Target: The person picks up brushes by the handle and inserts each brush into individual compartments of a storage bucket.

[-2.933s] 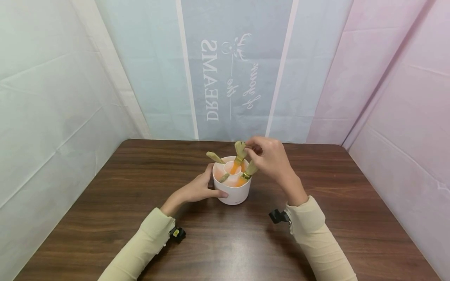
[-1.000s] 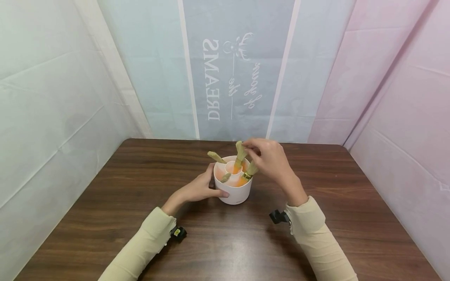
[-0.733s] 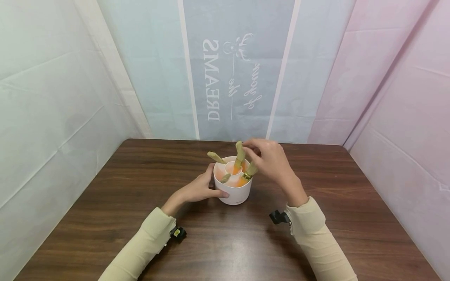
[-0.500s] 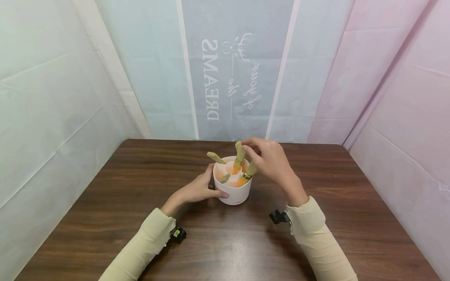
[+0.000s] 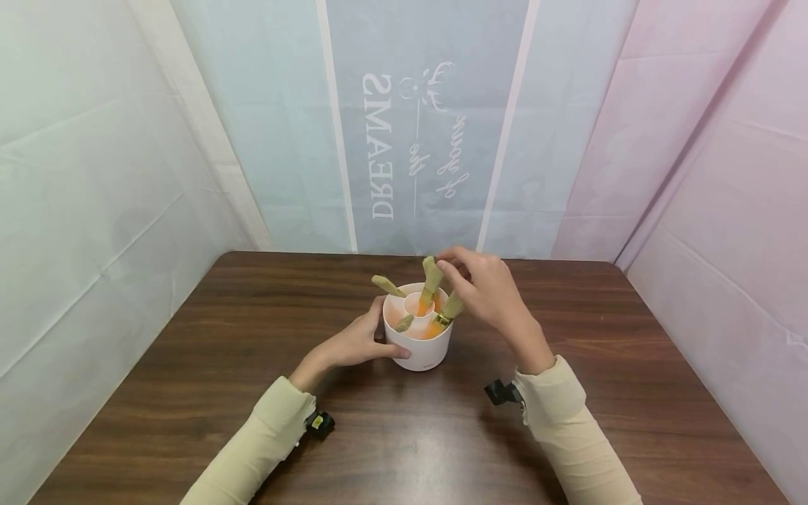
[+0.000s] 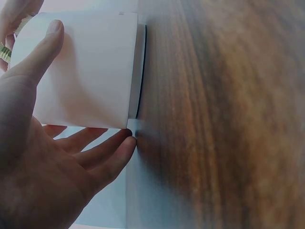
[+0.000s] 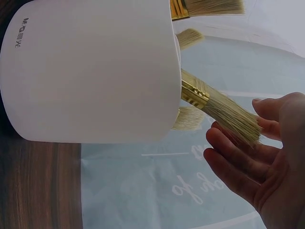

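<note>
A white round pen holder point(image 5: 418, 351) stands on the table, tilted slightly, with a ring-shaped compartment in its middle. My left hand point(image 5: 356, 341) grips its left side, thumb point(image 6: 45, 47) on the front wall and fingers curving behind. Several paintbrushes stand in it, pale bristles up, orange handles down. In the right wrist view, the nearest paintbrush point(image 7: 221, 107) leans outward, its gold ferrule just above the rim. My right hand point(image 5: 489, 287) reaches over the right side, its loosely bent, spread fingers about the bristle ends. From above, its fingertips are right beside the middle brush's bristles point(image 5: 432, 273).
The dark wooden table point(image 5: 404, 449) ends at a back edge behind the pen holder, where a grey-blue cloth banner point(image 5: 423, 140) with white lettering hangs. Pale cloth walls point(image 5: 88, 210) rise on both sides. A black camera mount sits at each cuff.
Earlier the middle brush's bristles were fanned out by my right fingers; now they are narrower and the fingertips sit slightly to the right. My left hand keeps its grip on the pen holder.
</note>
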A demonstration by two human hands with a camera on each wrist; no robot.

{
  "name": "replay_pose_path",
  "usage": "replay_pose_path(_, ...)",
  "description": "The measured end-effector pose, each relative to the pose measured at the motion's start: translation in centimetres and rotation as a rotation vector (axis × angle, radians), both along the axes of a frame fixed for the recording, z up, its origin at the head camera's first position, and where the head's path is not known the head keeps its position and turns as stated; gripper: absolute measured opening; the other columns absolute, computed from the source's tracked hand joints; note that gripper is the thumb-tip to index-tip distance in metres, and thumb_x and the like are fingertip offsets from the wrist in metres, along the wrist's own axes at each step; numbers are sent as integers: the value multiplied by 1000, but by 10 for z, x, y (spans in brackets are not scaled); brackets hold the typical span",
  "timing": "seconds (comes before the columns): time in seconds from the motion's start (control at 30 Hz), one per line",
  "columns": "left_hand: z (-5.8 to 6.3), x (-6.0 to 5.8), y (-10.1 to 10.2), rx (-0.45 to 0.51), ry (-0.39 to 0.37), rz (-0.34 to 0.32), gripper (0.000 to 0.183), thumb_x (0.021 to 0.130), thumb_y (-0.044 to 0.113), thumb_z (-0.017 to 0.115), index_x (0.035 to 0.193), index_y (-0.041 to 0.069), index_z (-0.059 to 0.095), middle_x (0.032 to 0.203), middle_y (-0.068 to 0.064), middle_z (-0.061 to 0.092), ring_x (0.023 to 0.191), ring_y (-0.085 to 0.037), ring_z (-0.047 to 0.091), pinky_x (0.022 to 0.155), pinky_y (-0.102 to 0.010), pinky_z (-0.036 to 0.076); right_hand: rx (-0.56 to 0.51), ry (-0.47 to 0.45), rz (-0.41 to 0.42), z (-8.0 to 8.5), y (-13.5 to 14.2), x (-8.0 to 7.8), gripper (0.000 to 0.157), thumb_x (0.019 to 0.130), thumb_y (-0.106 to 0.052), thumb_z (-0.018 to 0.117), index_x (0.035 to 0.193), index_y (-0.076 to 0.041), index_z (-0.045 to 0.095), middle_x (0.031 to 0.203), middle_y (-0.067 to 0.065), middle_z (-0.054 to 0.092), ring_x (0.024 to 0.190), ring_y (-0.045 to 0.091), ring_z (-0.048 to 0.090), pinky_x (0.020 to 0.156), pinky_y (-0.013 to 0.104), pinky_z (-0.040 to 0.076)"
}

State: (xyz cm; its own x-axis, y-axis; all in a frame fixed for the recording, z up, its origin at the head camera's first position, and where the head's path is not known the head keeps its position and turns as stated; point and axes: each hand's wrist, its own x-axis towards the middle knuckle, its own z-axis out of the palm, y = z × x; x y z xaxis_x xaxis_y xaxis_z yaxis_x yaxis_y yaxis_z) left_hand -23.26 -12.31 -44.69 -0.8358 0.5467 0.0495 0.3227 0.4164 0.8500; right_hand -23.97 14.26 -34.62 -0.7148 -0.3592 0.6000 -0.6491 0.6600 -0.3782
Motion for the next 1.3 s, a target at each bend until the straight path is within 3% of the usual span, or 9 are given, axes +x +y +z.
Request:
replay_pose_path(0.93, 4, -3, -1, -37, 14, 8, 106, 85, 36, 86, 159, 22, 12, 153, -4, 47, 137, -19, 53, 111, -47, 47, -6, -39, -18, 7, 11, 0, 25, 107, -33, 58, 117, -16, 73, 91, 4, 79, 70, 13, 70, 66, 37, 52)
replay_pose_path(1.3, 5, -5, 0, -53, 32, -4, 105, 85, 35, 86, 159, 21, 13, 153, -5, 47, 136, -18, 53, 112, -45, 46, -14, -58, -44, 9, 17, -2, 28, 108, -35, 56, 121, -15, 71, 101, 7, 80, 76, 18, 74, 68, 40, 56)
